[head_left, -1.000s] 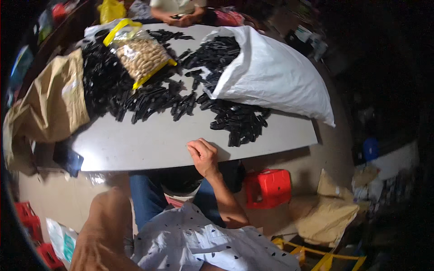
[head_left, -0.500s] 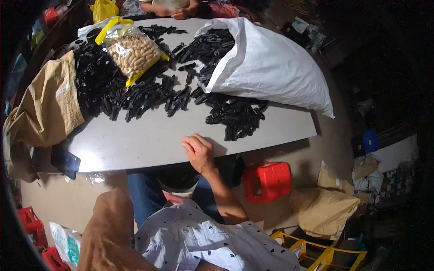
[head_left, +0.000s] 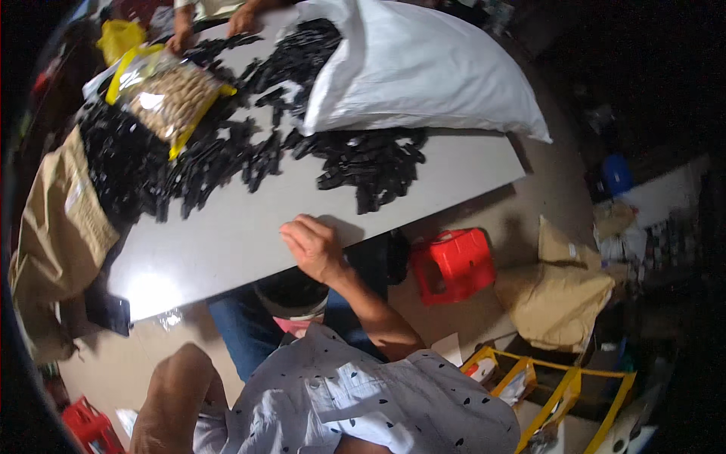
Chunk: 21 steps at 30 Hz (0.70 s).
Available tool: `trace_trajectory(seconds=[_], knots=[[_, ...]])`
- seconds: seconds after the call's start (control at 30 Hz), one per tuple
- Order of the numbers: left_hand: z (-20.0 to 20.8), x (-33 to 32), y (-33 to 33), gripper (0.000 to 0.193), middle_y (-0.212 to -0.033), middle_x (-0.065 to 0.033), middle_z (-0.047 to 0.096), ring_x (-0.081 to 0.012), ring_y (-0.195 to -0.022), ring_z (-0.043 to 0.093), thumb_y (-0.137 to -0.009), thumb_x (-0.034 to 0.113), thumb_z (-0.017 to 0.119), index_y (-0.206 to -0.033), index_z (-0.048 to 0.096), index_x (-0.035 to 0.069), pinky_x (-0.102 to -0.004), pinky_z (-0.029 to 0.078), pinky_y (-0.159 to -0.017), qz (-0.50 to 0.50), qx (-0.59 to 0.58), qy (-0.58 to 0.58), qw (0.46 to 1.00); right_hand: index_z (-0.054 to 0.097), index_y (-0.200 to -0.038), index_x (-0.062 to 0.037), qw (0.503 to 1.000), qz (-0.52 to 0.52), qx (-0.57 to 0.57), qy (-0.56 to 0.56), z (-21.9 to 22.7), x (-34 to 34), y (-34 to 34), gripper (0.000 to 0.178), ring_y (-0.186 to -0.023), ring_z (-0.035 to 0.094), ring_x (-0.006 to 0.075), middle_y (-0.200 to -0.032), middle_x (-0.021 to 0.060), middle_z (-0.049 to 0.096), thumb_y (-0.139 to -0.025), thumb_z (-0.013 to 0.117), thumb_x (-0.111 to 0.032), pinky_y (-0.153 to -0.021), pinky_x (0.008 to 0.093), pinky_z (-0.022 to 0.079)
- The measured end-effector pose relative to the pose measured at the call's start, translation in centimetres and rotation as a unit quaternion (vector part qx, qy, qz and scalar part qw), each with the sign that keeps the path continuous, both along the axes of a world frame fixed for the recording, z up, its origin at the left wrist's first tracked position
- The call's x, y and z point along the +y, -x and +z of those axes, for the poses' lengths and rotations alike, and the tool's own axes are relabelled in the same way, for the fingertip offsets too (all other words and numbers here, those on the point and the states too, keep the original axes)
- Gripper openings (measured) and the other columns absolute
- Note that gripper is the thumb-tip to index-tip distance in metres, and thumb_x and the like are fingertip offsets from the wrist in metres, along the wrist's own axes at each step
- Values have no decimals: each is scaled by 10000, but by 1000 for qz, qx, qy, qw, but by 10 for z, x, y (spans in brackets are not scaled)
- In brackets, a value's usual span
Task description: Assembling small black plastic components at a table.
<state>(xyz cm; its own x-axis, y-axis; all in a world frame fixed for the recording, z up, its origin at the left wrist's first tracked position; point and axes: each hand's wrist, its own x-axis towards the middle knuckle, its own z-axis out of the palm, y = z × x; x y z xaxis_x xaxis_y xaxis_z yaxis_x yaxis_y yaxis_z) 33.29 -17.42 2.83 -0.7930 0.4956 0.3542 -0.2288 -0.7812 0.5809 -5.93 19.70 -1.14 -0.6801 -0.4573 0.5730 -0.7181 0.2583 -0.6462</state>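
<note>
Right hand (head_left: 314, 246) resting curled on near edge of table (head_left: 227, 250), fingers bent, pinching nothing visible. Left hand (head_left: 178, 401) low at frame bottom, back toward camera, beside white patterned shirt (head_left: 355, 397); grip hidden, cannot tell. Below table edge: dark bucket (head_left: 291, 291) at lap, between blue-trousered knees. One dark phone-like slab (head_left: 106, 314) at left table corner.

Farther out on table: black parts (head_left: 363, 163), too many to count, in one heap well apart from right hand, plus a wider spread toward the left. One white sack (head_left: 416, 68) lying on its side, mouth open, parts spilling out. One clear bag with yellow trim (head_left: 170, 94), holding tan pieces, atop the parts. One brown sack (head_left: 60, 227) draped over left table edge.

Floor, right: one red stool (head_left: 454, 261), one tan sack (head_left: 556, 295), yellow frame (head_left: 560, 386).

Far edge: another person's two hands (head_left: 242, 19) among parts.
</note>
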Motion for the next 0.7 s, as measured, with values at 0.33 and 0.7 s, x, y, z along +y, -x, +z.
trace_trajectory(seconds=[0.33, 0.7], knots=[[73, 122, 214, 329, -857, -137, 673, -180, -850, 640, -863, 244, 590, -897, 646, -78, -315, 503, -766, 258, 192, 211, 923, 632, -868, -21, 1000, -14, -17, 18, -7, 11, 7, 92, -729, 632, 310, -804, 125, 620, -781, 635, 8, -639, 377, 509], [7, 178, 360, 276, -921, -80, 597, -240, -834, 602, -738, -37, 701, -991, 678, 70, -351, 507, -686, 517, 84, 719, 457, 634, -870, -6, 994, -91, 56, -25, 23, 23, 27, 129, -718, 604, 270, -818, 110, 602, -761, 646, 61, -632, 344, 484]])
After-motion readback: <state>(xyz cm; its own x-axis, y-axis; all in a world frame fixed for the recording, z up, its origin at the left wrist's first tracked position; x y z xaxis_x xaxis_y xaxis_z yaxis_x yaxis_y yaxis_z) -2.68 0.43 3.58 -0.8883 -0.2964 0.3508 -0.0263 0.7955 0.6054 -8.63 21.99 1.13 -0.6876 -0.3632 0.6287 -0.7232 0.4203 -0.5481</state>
